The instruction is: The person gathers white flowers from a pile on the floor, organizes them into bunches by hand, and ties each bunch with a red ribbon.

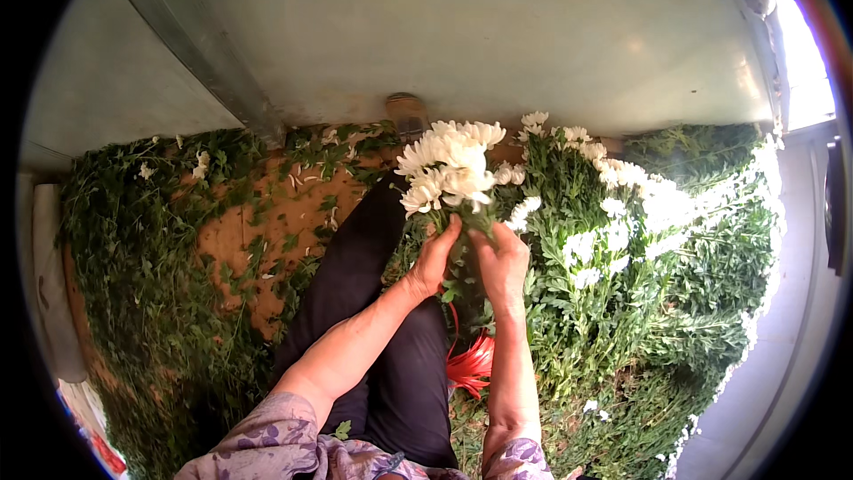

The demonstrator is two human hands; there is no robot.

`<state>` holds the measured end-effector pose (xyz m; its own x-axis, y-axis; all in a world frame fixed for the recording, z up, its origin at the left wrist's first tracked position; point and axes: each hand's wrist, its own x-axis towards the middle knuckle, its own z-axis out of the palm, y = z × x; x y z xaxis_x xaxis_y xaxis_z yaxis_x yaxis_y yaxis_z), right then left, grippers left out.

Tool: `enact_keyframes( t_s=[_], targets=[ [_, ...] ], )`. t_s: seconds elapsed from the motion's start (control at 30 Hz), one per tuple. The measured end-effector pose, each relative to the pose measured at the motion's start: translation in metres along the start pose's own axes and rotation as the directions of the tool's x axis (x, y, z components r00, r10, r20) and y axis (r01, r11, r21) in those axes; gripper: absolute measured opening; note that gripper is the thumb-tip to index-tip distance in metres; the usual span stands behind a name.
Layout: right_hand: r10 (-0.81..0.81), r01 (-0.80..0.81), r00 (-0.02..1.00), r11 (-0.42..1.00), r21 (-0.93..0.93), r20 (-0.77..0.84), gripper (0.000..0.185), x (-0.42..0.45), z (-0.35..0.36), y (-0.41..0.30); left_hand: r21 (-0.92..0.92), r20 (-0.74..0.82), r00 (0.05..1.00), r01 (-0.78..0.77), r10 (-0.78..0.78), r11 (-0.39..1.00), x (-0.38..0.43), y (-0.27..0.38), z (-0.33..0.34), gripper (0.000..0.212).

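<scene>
A bunch of white chrysanthemums [453,163] stands blooms up between my two hands, above my knees. My left hand [434,257] is closed around the bunch's leafy stems from the left, its thumb pointing up just below the blooms. On the other side, my right hand [501,260] grips the stems and leaves, fingers partly hidden. Red plastic ties [472,363] lie beside my right thigh, left of my right forearm. A large heap of cut white chrysanthemums [580,233] with green foliage lies to the right of my hands.
Stripped leaves and stems [173,320] cover much of the floor at left, with brown boards [233,253] showing between them. A pale panel wall [466,27] rises ahead, with a shoe tip [406,110] near its base. A rolled sheet [56,280] stands far left; bright light enters at right.
</scene>
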<state>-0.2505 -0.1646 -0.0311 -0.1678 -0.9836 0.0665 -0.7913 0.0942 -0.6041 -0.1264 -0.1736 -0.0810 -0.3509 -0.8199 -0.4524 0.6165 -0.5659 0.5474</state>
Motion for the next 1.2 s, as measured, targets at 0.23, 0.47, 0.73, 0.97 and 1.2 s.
enact_keyframes(
  t_s=[0.23, 0.47, 0.73, 0.97, 1.2],
  targets=[
    [0.246, -0.256, 0.966, 0.949, 0.186, 0.073, 0.017, -0.031, -0.005, 0.015, 0.014, 0.055, 0.998, -0.035, 0.034, 0.999, 0.004, -0.002, -0.008, 0.046],
    [0.394, -0.366, 0.912, 0.657, 0.658, 0.114, 0.021, -0.018, 0.001, 0.004, -0.026, 0.011, 0.995, -0.096, 0.096, 0.995, 0.006, 0.0, -0.003, 0.046],
    [0.433, -0.309, 0.901, 0.576, 0.757, 0.038, 0.017, -0.012, 0.001, -0.006, 0.004, -0.065, 0.991, -0.119, 0.119, 0.993, 0.012, -0.005, -0.01, 0.037],
    [0.178, -0.065, 0.957, 0.902, 0.427, -0.23, 0.008, -0.006, 0.029, 0.018, 0.476, -0.001, 0.997, -0.069, 0.08, 0.877, 0.016, -0.017, -0.023, 0.026],
    [0.115, -0.06, 0.992, 0.799, 0.598, -0.054, 0.023, -0.002, 0.01, 0.01, 0.122, 0.14, 0.987, -0.093, 0.076, 0.988, 0.005, 0.0, -0.006, 0.037]
  ],
)
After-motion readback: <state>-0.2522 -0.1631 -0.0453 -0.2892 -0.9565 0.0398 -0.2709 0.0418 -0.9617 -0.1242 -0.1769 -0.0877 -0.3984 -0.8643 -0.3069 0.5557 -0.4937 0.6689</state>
